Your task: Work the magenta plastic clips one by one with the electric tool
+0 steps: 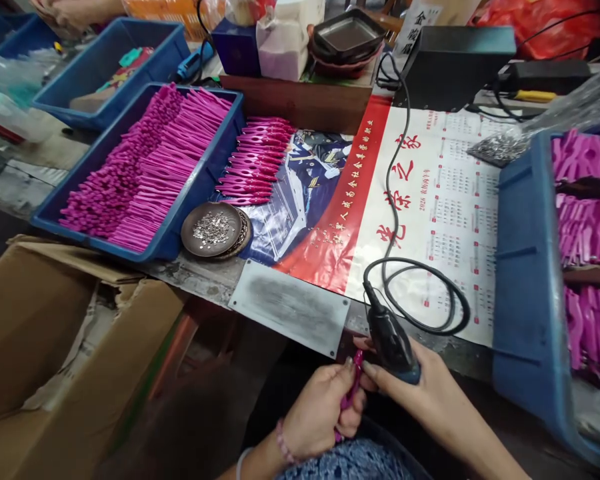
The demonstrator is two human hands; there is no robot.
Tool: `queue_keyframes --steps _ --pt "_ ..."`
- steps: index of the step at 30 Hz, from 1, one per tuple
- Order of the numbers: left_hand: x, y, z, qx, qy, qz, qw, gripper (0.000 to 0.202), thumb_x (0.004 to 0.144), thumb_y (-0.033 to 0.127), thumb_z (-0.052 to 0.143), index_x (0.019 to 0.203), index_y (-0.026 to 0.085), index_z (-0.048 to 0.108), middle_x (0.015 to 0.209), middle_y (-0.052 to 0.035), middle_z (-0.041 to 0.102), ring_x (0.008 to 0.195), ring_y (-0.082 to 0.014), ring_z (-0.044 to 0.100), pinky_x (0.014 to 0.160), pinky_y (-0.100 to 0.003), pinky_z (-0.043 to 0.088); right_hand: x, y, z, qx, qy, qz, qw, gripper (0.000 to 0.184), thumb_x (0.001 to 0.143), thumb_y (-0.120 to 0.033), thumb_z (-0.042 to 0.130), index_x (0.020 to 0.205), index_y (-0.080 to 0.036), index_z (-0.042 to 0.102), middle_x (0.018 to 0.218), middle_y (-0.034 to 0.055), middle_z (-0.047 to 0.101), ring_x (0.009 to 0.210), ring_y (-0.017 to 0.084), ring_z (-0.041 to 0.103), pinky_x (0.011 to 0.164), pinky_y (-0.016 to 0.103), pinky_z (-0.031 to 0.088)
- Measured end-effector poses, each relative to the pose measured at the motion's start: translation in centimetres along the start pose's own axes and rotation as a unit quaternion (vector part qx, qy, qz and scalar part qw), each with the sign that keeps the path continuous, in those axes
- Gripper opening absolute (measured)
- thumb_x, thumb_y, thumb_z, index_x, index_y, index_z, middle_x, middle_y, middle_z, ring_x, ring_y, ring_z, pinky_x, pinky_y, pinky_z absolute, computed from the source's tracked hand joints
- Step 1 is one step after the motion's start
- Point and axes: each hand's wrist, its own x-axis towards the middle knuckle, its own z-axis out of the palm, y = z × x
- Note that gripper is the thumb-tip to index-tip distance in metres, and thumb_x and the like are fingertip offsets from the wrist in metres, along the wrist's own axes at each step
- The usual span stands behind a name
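My left hand (320, 413) is closed around a magenta plastic piece (353, 383), held upright over my lap below the table edge. My right hand (425, 393) grips a dark corded electric screwdriver (390, 340), its tip hidden near the piece. The tool's black cord (420, 293) loops across the calendar sheet (445, 200). A round dark dish of small silver screws (213, 230) sits near the table's front. A row of magenta pieces (255, 160) lies beside it on the sheet.
A blue tray of magenta pieces (145, 167) stands at left, another blue tray (530, 280) at right. An open cardboard box (45, 333) is at lower left. A grey metal plate (290, 307) lies at the table edge. A black box (455, 60) and another person's hands (70, 13) are at the back.
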Motion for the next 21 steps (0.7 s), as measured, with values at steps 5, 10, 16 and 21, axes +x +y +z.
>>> queue_keyframes --steps 5,10,16,21 --pt "0.1 0.7 0.1 -0.074 -0.034 -0.071 0.994 0.05 0.074 0.06 0.071 0.08 0.012 0.058 0.057 0.0059 0.046 0.037 -0.0002 0.026 0.043 -0.022 0.008 0.0 -0.2 0.0 -0.005 0.013 0.011 1.0 0.037 0.079 -0.043 0.066 0.106 -0.019 0.068 0.108 0.0102 0.074 0.098 0.03 0.07 0.089 0.042 0.056" --pt "0.3 0.2 0.1 -0.116 -0.041 -0.057 0.991 0.051 0.067 0.056 0.079 0.077 0.012 0.057 0.056 0.0062 0.043 0.038 -0.0003 0.027 0.044 -0.022 0.006 0.1 -0.4 0.0 -0.027 0.019 0.005 0.999 0.037 0.078 -0.045 0.066 0.103 -0.018 0.07 0.104 0.0118 0.074 0.094 0.029 0.071 0.086 0.041 0.058" --pt "0.4 -0.2 0.2 -0.123 -0.028 -0.052 0.991 0.053 0.062 0.056 0.082 0.075 0.011 0.058 0.055 0.0054 0.046 0.038 -0.0008 0.033 0.043 -0.02 0.01 0.1 -0.5 0.0 -0.012 0.023 0.015 1.0 0.035 0.078 -0.045 0.066 0.1 -0.018 0.07 0.103 0.0114 0.075 0.091 0.029 0.072 0.084 0.04 0.059" --pt "0.6 -0.9 0.2 -0.103 -0.01 -0.021 0.994 0.056 0.058 0.061 0.081 0.072 0.013 0.056 0.054 0.0056 0.048 0.037 -0.0006 0.032 0.04 -0.02 0.011 -0.6 -0.5 0.4 -0.019 0.036 0.003 0.999 0.04 0.077 -0.047 0.067 0.105 -0.019 0.07 0.106 0.011 0.074 0.096 0.029 0.071 0.089 0.04 0.058"
